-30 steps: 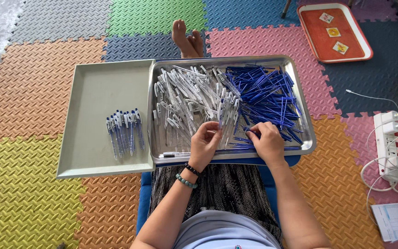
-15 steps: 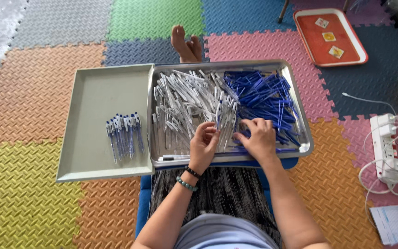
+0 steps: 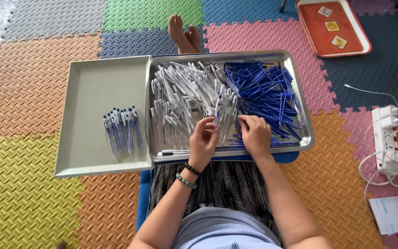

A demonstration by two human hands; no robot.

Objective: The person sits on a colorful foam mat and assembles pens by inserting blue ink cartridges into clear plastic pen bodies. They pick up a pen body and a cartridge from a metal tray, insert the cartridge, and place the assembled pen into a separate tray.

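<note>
while left hand pinches a pen barrel upright, right hand curled beside it on blue refills

The tray on the lap is polished metal with a dull sheen along its rim. The pen barrels heaped in it are clear and white plastic, smooth and slightly glossy. The refills beside them are thin blue plastic. The left hand pinches one plastic pen. The wrist carries two beaded bracelets, one dark, one pale green. The second tray is matt grey-green plastic. The floor mats are foam with a raised, ribbed texture. The far tray is glossy red plastic.
</note>
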